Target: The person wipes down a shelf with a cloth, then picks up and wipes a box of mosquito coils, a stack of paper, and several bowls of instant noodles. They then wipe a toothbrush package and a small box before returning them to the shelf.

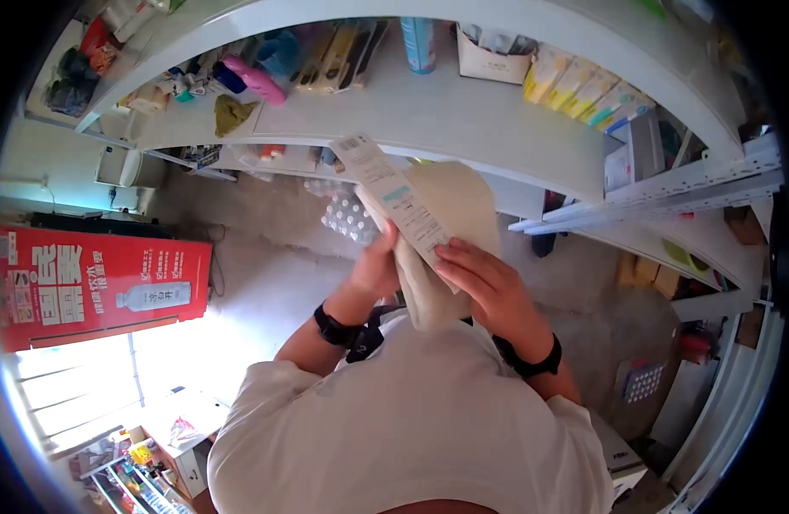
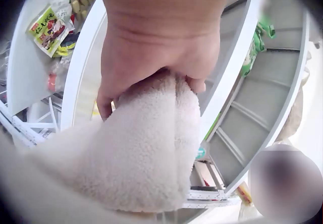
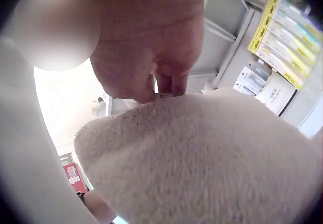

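A folded, cream, fluffy towel (image 1: 465,199) is held up in front of the chest. A long white paper label (image 1: 393,190) with a barcode and printed text lies along its upper face. My left hand (image 1: 376,271) grips the towel's left side, thumb by the label's edge. On the other side, my right hand (image 1: 489,287) holds the towel with fingers over the label's lower end. Deep pile fills much of the left wrist view, where the towel (image 2: 146,148) hangs from the hand. The right wrist view shows the towel (image 3: 202,153) hiding the fingertips.
A white shelf (image 1: 326,120) runs across ahead, bearing a pink bottle (image 1: 256,80), a blue can (image 1: 418,47), a white box (image 1: 495,64) and several yellow toothbrush packs (image 1: 574,86). At left stands a red printed carton (image 1: 103,287). More shelving (image 1: 720,248) rises at right.
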{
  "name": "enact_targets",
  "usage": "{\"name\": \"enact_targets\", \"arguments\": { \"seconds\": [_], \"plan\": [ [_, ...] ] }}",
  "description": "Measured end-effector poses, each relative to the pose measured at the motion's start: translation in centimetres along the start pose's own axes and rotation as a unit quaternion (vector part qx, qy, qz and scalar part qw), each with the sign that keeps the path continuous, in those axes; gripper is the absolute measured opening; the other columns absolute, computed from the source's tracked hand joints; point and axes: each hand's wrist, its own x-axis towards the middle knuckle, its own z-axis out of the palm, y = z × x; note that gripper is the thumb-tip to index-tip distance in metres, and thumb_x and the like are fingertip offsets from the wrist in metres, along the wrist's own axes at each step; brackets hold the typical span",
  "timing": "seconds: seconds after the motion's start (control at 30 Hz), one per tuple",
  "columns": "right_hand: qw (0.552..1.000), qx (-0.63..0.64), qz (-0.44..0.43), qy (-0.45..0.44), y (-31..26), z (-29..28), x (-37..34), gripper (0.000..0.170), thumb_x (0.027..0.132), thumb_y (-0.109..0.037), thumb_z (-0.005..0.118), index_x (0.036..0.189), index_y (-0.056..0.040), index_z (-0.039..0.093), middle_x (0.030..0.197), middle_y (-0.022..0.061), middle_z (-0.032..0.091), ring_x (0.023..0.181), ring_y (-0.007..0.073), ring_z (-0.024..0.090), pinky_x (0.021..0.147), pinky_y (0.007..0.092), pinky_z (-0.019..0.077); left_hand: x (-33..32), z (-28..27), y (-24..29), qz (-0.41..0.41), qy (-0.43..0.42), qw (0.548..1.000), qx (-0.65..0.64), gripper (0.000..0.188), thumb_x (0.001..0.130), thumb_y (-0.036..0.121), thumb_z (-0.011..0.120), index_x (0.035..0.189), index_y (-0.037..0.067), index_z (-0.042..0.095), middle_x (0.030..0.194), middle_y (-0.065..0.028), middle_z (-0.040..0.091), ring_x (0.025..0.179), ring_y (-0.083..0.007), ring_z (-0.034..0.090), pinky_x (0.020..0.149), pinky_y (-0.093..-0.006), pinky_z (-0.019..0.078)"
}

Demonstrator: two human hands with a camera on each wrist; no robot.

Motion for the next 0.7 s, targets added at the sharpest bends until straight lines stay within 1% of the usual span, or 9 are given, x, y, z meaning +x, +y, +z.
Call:
{"name": "enact_targets", "arguments": {
  "seconds": [0.07,0.13,0.2,0.27,0.33,0.4,0.5,0.6,0.7],
  "plan": [
    [1.000,0.015,-0.003,-0.003,0.1,-0.9,-1.3,0.039,0.072,0.007,0.058,0.109,-0.0062,0.061,0.116,0.0071,0.060,0.110,0.0290,0.058,0.090,0.0383,0.0512,0.1,0.9,0.7,0.061,0.071,0.995,0.035,0.069,0.091,0.054,0.045,0.138,0.005,0.034,0.135,-0.0143,0.045,0.124,-0.0303,0.043,0.104,-0.0437,0.0350],
    [1.000,0.026,-0.015,-0.008,0.4,-2.0,-2.5,0.040,0.072,0.008,0.058,0.109,-0.0064,0.061,0.116,0.0071,0.061,0.110,0.0291,0.058,0.091,0.0388,0.0503,0.9,0.7,1.2,0.139,0.074,0.987,0.012,0.069,0.091,0.055,0.043,0.138,0.005,0.032,0.136,-0.0150,0.043,0.125,-0.0316,0.042,0.104,-0.0450,0.0348],
    [1.000,0.031,0.001,0.001,0.4,-3.0,-3.0,0.042,0.070,0.010,0.056,0.108,-0.0067,0.061,0.117,0.0073,0.061,0.110,0.0289,0.058,0.092,0.0387,0.0491,1.8,2.1,2.0,0.159,0.087,0.981,-0.066,0.069,0.093,0.056,0.036,0.139,0.004,0.030,0.136,-0.0137,0.043,0.124,-0.0298,0.042,0.106,-0.0441,0.0336],
    [1.000,0.010,0.021,-0.009,0.5,-4.2,-3.3,0.043,0.070,0.012,0.054,0.108,-0.0067,0.062,0.117,0.0082,0.061,0.110,0.0287,0.058,0.091,0.0383,0.0490,2.5,3.7,2.0,0.125,0.068,0.988,-0.051,0.069,0.093,0.054,0.038,0.140,0.004,0.029,0.135,-0.0137,0.043,0.125,-0.0296,0.042,0.107,-0.0435,0.0328],
    [0.998,-0.040,0.038,0.005,1.1,-4.6,-4.0,0.047,0.069,0.015,0.050,0.109,-0.0057,0.061,0.117,0.0097,0.061,0.109,0.0283,0.058,0.091,0.0369,0.0493,1.6,4.3,0.3,0.082,0.064,0.994,-0.018,0.069,0.093,0.052,0.043,0.139,0.004,0.029,0.135,-0.0143,0.043,0.125,-0.0291,0.042,0.106,-0.0429,0.0333],
    [0.997,-0.007,0.064,0.052,1.8,-4.2,-3.7,0.050,0.069,0.018,0.046,0.111,-0.0053,0.061,0.116,0.0105,0.061,0.109,0.0282,0.059,0.090,0.0359,0.0498,2.3,4.9,-1.1,0.050,0.033,0.997,0.047,0.070,0.091,0.049,0.050,0.138,0.003,0.029,0.134,-0.0154,0.044,0.124,-0.0284,0.042,0.105,-0.0423,0.0350],
    [0.996,0.001,0.080,0.044,1.5,-3.4,-3.0,0.051,0.070,0.018,0.046,0.112,-0.0059,0.061,0.115,0.0104,0.061,0.108,0.0291,0.059,0.089,0.0364,0.0505,2.3,5.0,-2.5,0.020,0.019,0.998,0.057,0.067,0.091,0.048,0.051,0.137,0.003,0.030,0.133,-0.0145,0.045,0.123,-0.0271,0.044,0.104,-0.0410,0.0356],
    [0.998,-0.004,0.061,0.026,0.4,-2.1,-2.1,0.051,0.071,0.019,0.047,0.112,-0.0069,0.062,0.114,0.0102,0.061,0.109,0.0293,0.058,0.088,0.0366,0.0511,1.8,3.6,-0.4,0.036,0.063,0.996,0.057,0.066,0.091,0.049,0.049,0.136,0.004,0.032,0.133,-0.0140,0.044,0.122,-0.0272,0.045,0.103,-0.0419,0.0369],
    [0.999,0.012,0.018,0.032,0.6,-1.3,-1.1,0.051,0.070,0.019,0.049,0.112,-0.0070,0.062,0.114,0.0096,0.061,0.109,0.0286,0.058,0.087,0.0363,0.0516,1.2,2.9,2.7,0.126,0.096,0.987,0.009,0.062,0.094,0.049,0.043,0.135,0.004,0.035,0.133,-0.0137,0.045,0.124,-0.0292,0.042,0.105,-0.0441,0.0336]
  ]
}}
